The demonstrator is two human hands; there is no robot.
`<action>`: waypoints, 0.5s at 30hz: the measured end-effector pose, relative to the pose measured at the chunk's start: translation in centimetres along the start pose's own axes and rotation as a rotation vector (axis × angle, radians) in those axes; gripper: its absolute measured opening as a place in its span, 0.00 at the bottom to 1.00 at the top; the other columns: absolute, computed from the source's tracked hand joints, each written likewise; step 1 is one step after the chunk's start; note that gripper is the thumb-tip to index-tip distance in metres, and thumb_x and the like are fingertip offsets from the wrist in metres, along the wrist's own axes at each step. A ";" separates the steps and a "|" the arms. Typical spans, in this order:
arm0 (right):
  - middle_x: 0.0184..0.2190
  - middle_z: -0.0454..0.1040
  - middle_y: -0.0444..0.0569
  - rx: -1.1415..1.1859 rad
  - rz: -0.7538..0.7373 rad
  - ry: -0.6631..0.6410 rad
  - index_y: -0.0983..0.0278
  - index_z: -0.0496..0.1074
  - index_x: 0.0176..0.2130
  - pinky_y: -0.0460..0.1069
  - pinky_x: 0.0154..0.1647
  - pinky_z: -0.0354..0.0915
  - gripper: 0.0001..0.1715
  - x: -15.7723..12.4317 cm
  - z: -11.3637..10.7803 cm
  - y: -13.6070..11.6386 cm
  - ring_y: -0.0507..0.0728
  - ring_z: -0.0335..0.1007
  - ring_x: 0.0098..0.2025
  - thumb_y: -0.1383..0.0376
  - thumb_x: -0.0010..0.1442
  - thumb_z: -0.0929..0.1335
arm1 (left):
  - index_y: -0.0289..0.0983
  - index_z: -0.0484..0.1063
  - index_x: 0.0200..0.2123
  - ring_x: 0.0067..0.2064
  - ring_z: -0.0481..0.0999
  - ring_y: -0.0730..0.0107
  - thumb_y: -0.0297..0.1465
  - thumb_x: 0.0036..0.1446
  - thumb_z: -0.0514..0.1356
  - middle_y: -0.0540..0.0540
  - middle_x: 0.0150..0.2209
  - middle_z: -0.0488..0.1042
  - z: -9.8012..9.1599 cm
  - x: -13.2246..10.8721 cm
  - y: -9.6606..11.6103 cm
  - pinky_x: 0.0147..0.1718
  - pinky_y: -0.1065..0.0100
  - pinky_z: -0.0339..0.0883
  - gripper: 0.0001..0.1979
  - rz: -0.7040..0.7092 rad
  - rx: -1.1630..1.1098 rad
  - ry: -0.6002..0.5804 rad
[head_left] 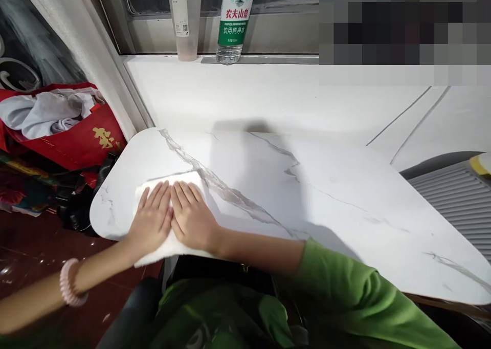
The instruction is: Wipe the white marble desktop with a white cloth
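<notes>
A white cloth [169,249] lies spread on the left part of a white marble-patterned table [337,200], its near edge hanging at the table's front. On it my left hand [151,218] rests flat, fingers stretched out and pointing away from me. Beside it my right hand [194,218] also presses flat on the cloth, the thumbs and forefingers of both hands side by side. Part of the cloth is hidden under the two palms. A pink coiled band [69,282] circles my left wrist.
On the window ledge stand a translucent cup [187,26] and a water bottle [233,26] with a green and white label. A red bag [76,139] stuffed with white fabric sits left of the table. At the right edge is a grey ribbed object [456,200].
</notes>
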State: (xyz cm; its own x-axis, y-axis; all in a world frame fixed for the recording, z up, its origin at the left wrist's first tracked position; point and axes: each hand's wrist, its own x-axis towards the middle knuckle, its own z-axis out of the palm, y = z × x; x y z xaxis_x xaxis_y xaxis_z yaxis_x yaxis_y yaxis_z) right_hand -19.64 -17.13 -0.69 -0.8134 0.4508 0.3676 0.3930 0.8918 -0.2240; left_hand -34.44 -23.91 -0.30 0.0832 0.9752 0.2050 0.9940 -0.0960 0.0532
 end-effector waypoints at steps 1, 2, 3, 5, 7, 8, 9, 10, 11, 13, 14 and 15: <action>0.65 0.57 0.72 0.003 -0.017 0.002 0.86 0.58 0.63 0.65 0.70 0.45 0.36 -1.1 -0.3 -0.4 0.71 0.49 0.69 0.63 0.64 0.58 | 0.31 0.51 0.68 0.70 0.52 0.56 0.33 0.68 0.38 0.35 0.67 0.58 -0.1 -1.0 1.0 0.68 0.47 0.45 0.28 0.007 0.001 0.012; 0.65 0.57 0.72 0.005 -0.027 0.003 0.86 0.58 0.63 0.65 0.70 0.46 0.36 -1.9 -0.6 -0.7 0.72 0.49 0.69 0.63 0.64 0.58 | 0.31 0.50 0.69 0.70 0.52 0.55 0.33 0.68 0.39 0.35 0.67 0.58 -0.2 -1.7 1.7 0.68 0.47 0.45 0.29 0.010 0.001 0.023; 0.65 0.57 0.72 0.009 -0.030 0.002 0.86 0.58 0.63 0.65 0.70 0.46 0.36 -2.5 -0.7 -0.9 0.72 0.49 0.69 0.64 0.64 0.58 | 0.32 0.49 0.69 0.70 0.51 0.55 0.33 0.68 0.39 0.35 0.67 0.58 -0.2 -2.1 2.3 0.67 0.46 0.46 0.29 0.012 0.001 0.031; 0.65 0.57 0.72 0.019 -0.025 -0.005 0.86 0.58 0.63 0.65 0.70 0.47 0.36 -2.8 -0.9 -0.9 0.71 0.50 0.69 0.64 0.63 0.58 | 0.33 0.46 0.70 0.70 0.52 0.54 0.32 0.67 0.39 0.36 0.67 0.59 -0.2 -2.4 2.7 0.67 0.45 0.47 0.29 0.011 -0.003 0.037; 0.65 0.57 0.71 0.027 -0.023 -0.016 0.86 0.58 0.63 0.65 0.70 0.47 0.36 -2.4 -1.0 -0.6 0.71 0.50 0.69 0.64 0.63 0.59 | 0.34 0.44 0.71 0.70 0.53 0.55 0.31 0.67 0.39 0.36 0.67 0.59 -0.2 -2.1 2.5 0.67 0.46 0.48 0.30 0.004 -0.008 0.030; 0.65 0.57 0.71 0.028 -0.027 -0.020 0.86 0.58 0.64 0.64 0.70 0.47 0.37 -2.1 -0.9 -0.4 0.70 0.50 0.69 0.64 0.63 0.59 | 0.35 0.44 0.71 0.69 0.53 0.55 0.31 0.67 0.39 0.37 0.67 0.59 -0.1 -1.8 2.3 0.66 0.46 0.48 0.30 -0.002 -0.010 0.026; 0.65 0.58 0.71 0.028 -0.034 -0.022 0.85 0.58 0.64 0.64 0.70 0.47 0.37 -1.7 -0.9 0.0 0.70 0.50 0.69 0.63 0.63 0.58 | 0.35 0.44 0.70 0.69 0.53 0.55 0.31 0.67 0.39 0.37 0.67 0.59 0.1 -1.3 2.1 0.66 0.46 0.48 0.30 -0.007 -0.011 0.022; 0.65 0.58 0.71 0.026 -0.041 -0.021 0.85 0.58 0.64 0.64 0.70 0.47 0.37 -1.2 -0.8 0.6 0.70 0.51 0.68 0.63 0.63 0.58 | 0.34 0.45 0.70 0.69 0.54 0.55 0.31 0.67 0.39 0.36 0.67 0.59 0.2 -0.8 1.7 0.66 0.46 0.48 0.29 -0.014 -0.013 0.018; 0.65 0.59 0.70 0.022 -0.045 -0.018 0.85 0.58 0.63 0.64 0.69 0.47 0.37 -0.5 -0.6 1.2 0.70 0.51 0.68 0.63 0.63 0.58 | 0.33 0.47 0.69 0.69 0.54 0.55 0.31 0.67 0.39 0.36 0.66 0.59 0.5 0.0 1.3 0.66 0.45 0.48 0.29 -0.024 -0.014 0.016; 0.64 0.60 0.69 0.011 -0.044 -0.012 0.85 0.59 0.63 0.63 0.69 0.46 0.36 1.3 -0.3 3.1 0.69 0.53 0.67 0.63 0.62 0.58 | 0.31 0.51 0.67 0.69 0.55 0.54 0.32 0.67 0.39 0.35 0.66 0.60 1.0 2.2 0.3 0.66 0.45 0.47 0.28 -0.051 -0.023 0.016; 0.64 0.61 0.68 0.007 -0.036 -0.010 0.84 0.59 0.63 0.62 0.69 0.46 0.36 2.5 -0.1 4.2 0.69 0.54 0.67 0.64 0.62 0.58 | 0.31 0.53 0.66 0.69 0.55 0.54 0.32 0.66 0.40 0.34 0.66 0.60 1.3 3.8 -0.4 0.66 0.45 0.47 0.27 -0.065 -0.033 0.017; 0.64 0.62 0.67 0.004 -0.022 -0.010 0.84 0.60 0.63 0.61 0.69 0.46 0.35 3.8 0.2 5.6 0.67 0.55 0.66 0.64 0.62 0.58 | 0.31 0.55 0.65 0.68 0.56 0.53 0.32 0.66 0.40 0.34 0.65 0.61 1.6 5.6 -1.2 0.66 0.45 0.47 0.27 -0.078 -0.046 0.018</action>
State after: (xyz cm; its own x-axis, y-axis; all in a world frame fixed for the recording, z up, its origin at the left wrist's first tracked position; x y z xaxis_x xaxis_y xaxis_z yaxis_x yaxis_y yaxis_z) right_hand -20.63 -10.47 -0.70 -0.8259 0.4309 0.3636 0.3737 0.9012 -0.2194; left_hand -35.02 -17.99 -0.75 0.0039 0.9763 0.2164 0.9930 -0.0294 0.1147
